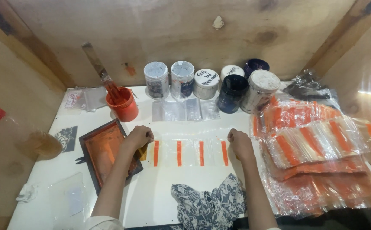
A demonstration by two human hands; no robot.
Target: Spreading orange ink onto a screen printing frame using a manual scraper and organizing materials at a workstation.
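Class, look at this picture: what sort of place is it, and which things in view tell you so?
Probably a small hand screen-printing bench. An orange-stained framed screen lies by the left hand, ink jars line the plywood back wall, and clear bags with fresh orange stripes lie between both hands, with a printed pile beside the right hand.

Warm dim light overall; glare streak at right edge; soft focus, wide-angle bending at edges.
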